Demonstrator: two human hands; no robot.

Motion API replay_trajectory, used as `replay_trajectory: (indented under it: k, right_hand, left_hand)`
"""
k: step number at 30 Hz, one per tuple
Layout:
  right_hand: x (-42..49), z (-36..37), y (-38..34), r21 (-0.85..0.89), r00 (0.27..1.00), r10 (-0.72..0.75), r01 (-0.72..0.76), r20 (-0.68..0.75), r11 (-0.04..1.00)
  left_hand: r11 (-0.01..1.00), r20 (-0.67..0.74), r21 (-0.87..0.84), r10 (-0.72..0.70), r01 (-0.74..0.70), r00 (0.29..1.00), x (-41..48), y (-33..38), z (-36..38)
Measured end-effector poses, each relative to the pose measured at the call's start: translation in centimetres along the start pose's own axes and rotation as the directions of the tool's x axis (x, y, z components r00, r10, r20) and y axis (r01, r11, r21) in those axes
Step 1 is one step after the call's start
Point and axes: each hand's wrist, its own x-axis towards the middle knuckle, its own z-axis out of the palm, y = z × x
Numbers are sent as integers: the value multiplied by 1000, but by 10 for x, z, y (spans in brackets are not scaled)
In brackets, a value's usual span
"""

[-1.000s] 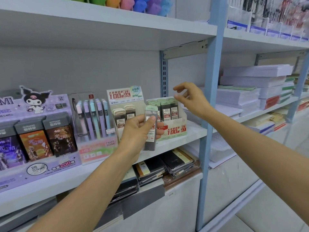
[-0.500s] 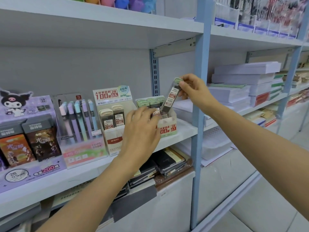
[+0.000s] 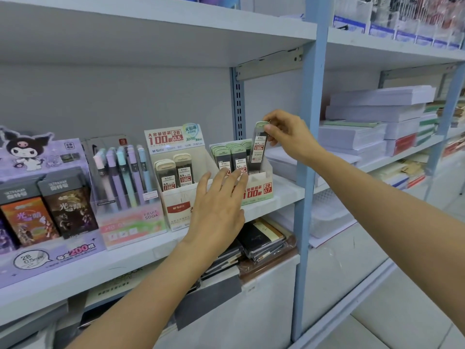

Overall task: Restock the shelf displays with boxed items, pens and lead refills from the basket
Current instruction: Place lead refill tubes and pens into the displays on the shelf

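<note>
- So, the lead refill point(image 3: 258, 149) is a slim clear plastic case with a pale green cap, standing upright centre-right of the frame.
- The right hand point(image 3: 289, 137) pinches its cap, and its lower end dips into the cardboard display box point(image 3: 261, 191).
- The left hand point(image 3: 219, 205) has straight, spread fingers, tips at the box front, just lower left of the refill.
- Counted: two beige-capped cases point(image 3: 176, 170) next door, five pastel pens point(image 3: 123, 172) left of centre.

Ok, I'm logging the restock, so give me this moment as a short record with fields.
item: 0.7 lead refill case, nearly upright, at right end of 0.7 display box
right: right hand pinches its green cap
left: left hand flat, fingers straight, before that box
neighbour: 0.5 display box, two cases showing
</note>
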Motion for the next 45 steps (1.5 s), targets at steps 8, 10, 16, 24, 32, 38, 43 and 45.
replay_trajectory:
  k: [8, 10, 16, 24, 32, 38, 43, 45]
  right_hand:
    - [-6, 19, 9, -112, 993, 32, -19, 115, 994]
    - [-8, 26, 13, -175, 997, 32, -20, 70, 984]
    - [-26, 33, 13, -224, 996, 59, -42, 73, 974]
    - [-136, 58, -29, 18, 992, -118, 118, 50, 993]
    - [-311, 183, 16, -68, 390, 138, -189, 910, 980]
    - [-461, 257, 76, -317, -37, 316, -202, 948, 927]
    - [-544, 275, 89, -448, -205, 420, -120, 884, 886]
    - [-559, 276, 89, -456, -148, 441, -88, 885, 885]
  left_hand:
    - [1000, -17, -10, 9, -9, 1000, 0, -1, 2]
    - [1000, -14, -15, 17, -17, 1000, -1, -2, 3]
    - [997, -45, -30, 75, -77, 996, -7, -5, -1]
    - [956, -254, -257, 72, -139, 965, -115, 13, 36]
    - [871, 488, -413, -33, 264, 872, -319, 26, 134]
    - [875, 817, -264, -21, 406, 576, -444, 34, 177]
    - [913, 799, -280, 51, 295, 599, -478, 30, 181]
    - [912, 789, -300, 73, 279, 609, -482, 27, 184]
